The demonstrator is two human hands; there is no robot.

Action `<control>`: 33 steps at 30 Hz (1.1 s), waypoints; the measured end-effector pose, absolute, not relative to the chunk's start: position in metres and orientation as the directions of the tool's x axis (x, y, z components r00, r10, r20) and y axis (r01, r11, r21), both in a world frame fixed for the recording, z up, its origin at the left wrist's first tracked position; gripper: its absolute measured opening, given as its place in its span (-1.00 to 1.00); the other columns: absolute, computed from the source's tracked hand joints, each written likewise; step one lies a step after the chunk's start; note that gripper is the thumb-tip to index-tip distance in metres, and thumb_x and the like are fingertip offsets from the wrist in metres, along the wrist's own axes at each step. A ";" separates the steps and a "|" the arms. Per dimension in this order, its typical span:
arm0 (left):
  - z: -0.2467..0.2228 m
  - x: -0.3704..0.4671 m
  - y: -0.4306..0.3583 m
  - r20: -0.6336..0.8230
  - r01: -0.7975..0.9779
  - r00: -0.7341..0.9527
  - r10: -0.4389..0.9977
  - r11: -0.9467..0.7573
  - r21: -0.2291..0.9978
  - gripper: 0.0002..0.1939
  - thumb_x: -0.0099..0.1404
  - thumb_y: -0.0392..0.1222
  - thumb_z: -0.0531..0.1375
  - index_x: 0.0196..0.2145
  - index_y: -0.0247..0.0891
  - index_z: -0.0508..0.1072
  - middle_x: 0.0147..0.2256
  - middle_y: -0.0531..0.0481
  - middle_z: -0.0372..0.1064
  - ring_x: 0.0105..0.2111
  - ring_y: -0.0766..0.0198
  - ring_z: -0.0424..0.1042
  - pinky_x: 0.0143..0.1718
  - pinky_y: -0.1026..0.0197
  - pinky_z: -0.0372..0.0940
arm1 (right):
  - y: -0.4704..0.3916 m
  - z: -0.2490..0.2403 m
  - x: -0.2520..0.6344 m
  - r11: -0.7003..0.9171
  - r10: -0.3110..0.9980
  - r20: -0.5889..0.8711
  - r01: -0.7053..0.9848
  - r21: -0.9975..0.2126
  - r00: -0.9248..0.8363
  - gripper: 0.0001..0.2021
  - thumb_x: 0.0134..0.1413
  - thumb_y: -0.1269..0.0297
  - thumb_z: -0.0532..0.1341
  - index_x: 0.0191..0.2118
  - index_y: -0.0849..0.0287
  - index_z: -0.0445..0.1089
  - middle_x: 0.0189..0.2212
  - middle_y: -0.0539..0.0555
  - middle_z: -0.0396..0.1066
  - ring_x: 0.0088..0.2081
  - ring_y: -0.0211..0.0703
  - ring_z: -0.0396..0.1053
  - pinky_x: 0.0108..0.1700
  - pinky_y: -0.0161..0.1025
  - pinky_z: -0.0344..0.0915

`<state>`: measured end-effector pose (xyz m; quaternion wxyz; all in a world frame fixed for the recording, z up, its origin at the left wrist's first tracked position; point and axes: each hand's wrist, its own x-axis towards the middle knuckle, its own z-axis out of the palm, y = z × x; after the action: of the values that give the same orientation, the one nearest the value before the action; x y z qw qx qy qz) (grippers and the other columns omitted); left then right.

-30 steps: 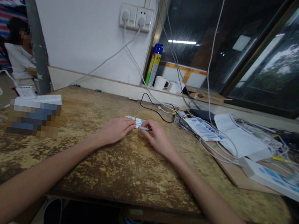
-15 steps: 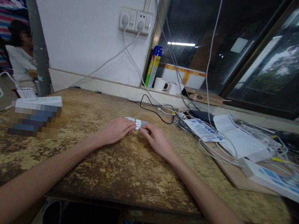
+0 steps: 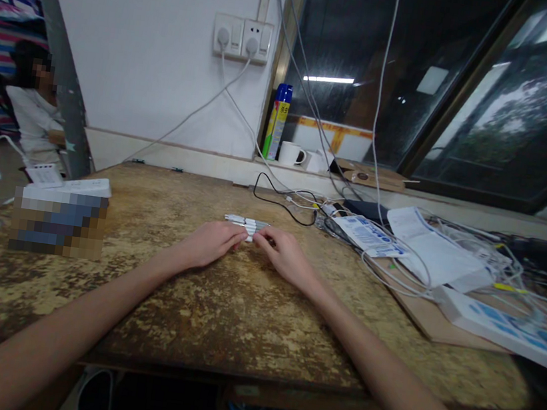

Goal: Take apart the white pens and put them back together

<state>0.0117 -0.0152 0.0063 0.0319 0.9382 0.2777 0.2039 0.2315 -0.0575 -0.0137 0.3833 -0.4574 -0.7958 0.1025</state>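
Note:
Several slim white pens (image 3: 249, 223) lie side by side across the worn wooden table (image 3: 248, 323), in front of me. My left hand (image 3: 215, 241) is closed at their left end, thumb and fingertips on the nearest pen. At the right end my right hand (image 3: 281, 252) pinches the same pen, its fingers bent. Both hands rest low over the tabletop with a small gap between their fingertips. My fingers hide parts of the nearer pens.
Papers (image 3: 431, 249), tangled cables and a white power strip (image 3: 504, 326) lie on the right. Another power strip (image 3: 68, 190) sits at the left. A mug (image 3: 290, 154) and spray can (image 3: 277, 122) stand on the sill. A person (image 3: 37, 106) sits far left.
The view has shifted slightly, so the background sits a little further left. Both hands stay at the pens, and more of the row shows above my fingers.

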 end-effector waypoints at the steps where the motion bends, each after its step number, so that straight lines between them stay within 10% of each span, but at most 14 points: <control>1: 0.006 0.012 -0.015 0.363 0.507 0.765 0.533 -0.845 0.171 -0.60 0.59 -0.12 -0.06 -0.35 -0.22 0.44 -0.29 -0.06 0.51 -0.27 0.13 0.47 -0.18 0.13 0.28 | -0.058 -0.013 0.232 0.553 0.815 0.501 0.653 -0.517 -0.292 -0.75 0.42 0.19 0.13 -0.24 0.17 0.48 -0.27 0.10 0.56 -0.24 -0.09 0.46 -0.16 -0.21 0.26; 8: 0.007 0.008 -0.011 0.360 0.497 0.740 0.568 -0.822 0.276 -0.56 0.62 -0.07 -0.12 -0.26 -0.19 0.47 -0.39 0.00 0.49 -0.34 0.16 0.48 -0.15 0.13 0.31 | -0.050 -0.013 0.243 0.598 0.777 0.566 0.604 -0.526 -0.276 -0.92 0.25 0.28 0.29 -0.19 0.16 0.47 -0.20 0.10 0.54 -0.19 -0.09 0.45 -0.10 -0.20 0.32; 14: 0.000 0.004 0.000 0.460 0.392 0.737 0.494 -0.868 0.304 -0.64 0.60 -0.11 -0.02 0.20 -0.11 0.41 0.15 -0.09 0.45 0.15 0.11 0.41 0.21 0.04 0.25 | -0.037 -0.018 0.252 0.483 0.874 0.468 0.348 -0.804 -0.132 -0.79 0.09 0.20 0.34 -0.17 0.16 0.50 -0.18 0.10 0.56 -0.19 -0.09 0.49 -0.08 -0.17 0.39; 33: 0.004 -0.001 0.002 0.538 0.459 0.637 0.553 -0.832 0.313 -0.70 0.55 -0.14 0.03 0.09 -0.15 0.49 -0.02 -0.07 0.45 0.00 0.07 0.44 0.09 0.04 0.29 | -0.023 -0.025 0.264 0.353 0.926 0.375 0.270 -0.896 0.032 -0.66 0.15 -0.03 0.21 -0.35 0.16 0.52 -0.33 0.11 0.55 -0.24 -0.03 0.46 -0.07 -0.13 0.36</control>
<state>-0.0009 0.0018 0.0035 0.0735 0.9016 0.2805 0.3210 0.2642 -0.0229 -0.0249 0.5353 -0.4791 -0.6245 0.3064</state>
